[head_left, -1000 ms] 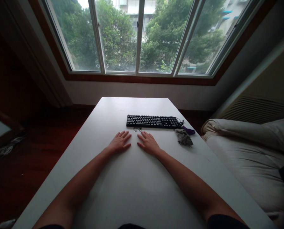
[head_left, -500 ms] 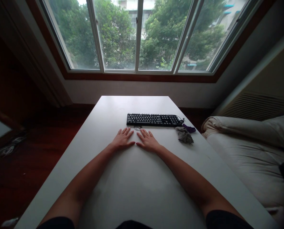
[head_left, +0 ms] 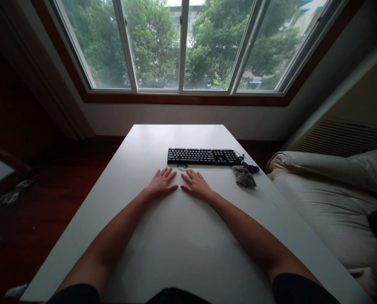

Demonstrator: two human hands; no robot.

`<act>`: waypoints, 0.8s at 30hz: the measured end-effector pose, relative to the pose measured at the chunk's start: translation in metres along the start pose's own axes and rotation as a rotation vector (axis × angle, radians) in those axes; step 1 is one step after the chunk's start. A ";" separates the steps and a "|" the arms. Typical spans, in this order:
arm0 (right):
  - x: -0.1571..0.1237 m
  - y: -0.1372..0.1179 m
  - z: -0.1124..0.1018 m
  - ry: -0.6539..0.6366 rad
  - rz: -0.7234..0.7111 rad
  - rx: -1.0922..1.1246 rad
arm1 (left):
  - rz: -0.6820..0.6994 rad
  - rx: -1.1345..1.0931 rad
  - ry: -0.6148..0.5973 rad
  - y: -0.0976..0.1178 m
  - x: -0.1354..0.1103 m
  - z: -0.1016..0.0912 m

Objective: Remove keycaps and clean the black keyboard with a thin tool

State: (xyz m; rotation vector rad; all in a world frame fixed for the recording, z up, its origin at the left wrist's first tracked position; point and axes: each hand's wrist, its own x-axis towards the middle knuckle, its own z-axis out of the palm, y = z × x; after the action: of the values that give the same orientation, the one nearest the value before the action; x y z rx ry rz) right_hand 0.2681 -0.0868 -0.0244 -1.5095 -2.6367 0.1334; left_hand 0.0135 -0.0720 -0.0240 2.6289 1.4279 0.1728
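My left hand (head_left: pixel 162 182) lies flat and open on the white table (head_left: pixel 182 249), palm down, fingers stretched forward. My right hand (head_left: pixel 196 184) lies the same way beside it, thumbs almost touching. Neither hand holds anything. Just beyond the fingertips sits a black keyboard (head_left: pixel 203 156), set across the table. A small round ring-like thing (head_left: pixel 182 167) lies between the keyboard's front edge and my fingertips. To the right of my right hand rests a grey duster (head_left: pixel 244 177) with a purple handle (head_left: pixel 250 168).
A bed with pale bedding (head_left: pixel 331 202) stands against the table's right edge. Dark wooden floor (head_left: pixel 42 198) runs along the left. A wide window (head_left: pixel 182 46) with trees outside fills the far wall. A radiator grille (head_left: pixel 343 137) is at the right.
The hands have drawn slightly closer together and stay flat on the table. The view has tipped down a little. Nothing was picked up.
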 end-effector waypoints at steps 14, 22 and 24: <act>0.000 0.002 -0.001 -0.004 -0.006 -0.004 | 0.000 0.008 0.038 0.000 -0.006 0.000; 0.000 0.003 -0.002 -0.004 -0.013 0.012 | -0.014 -0.018 0.032 0.000 -0.006 -0.002; -0.001 0.003 -0.002 -0.013 -0.006 0.014 | -0.017 -0.023 0.031 0.000 -0.006 -0.003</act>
State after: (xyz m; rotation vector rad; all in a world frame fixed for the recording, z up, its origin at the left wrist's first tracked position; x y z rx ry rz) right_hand 0.2711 -0.0860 -0.0225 -1.5010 -2.6447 0.1605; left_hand 0.0100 -0.0774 -0.0214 2.6056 1.4489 0.2285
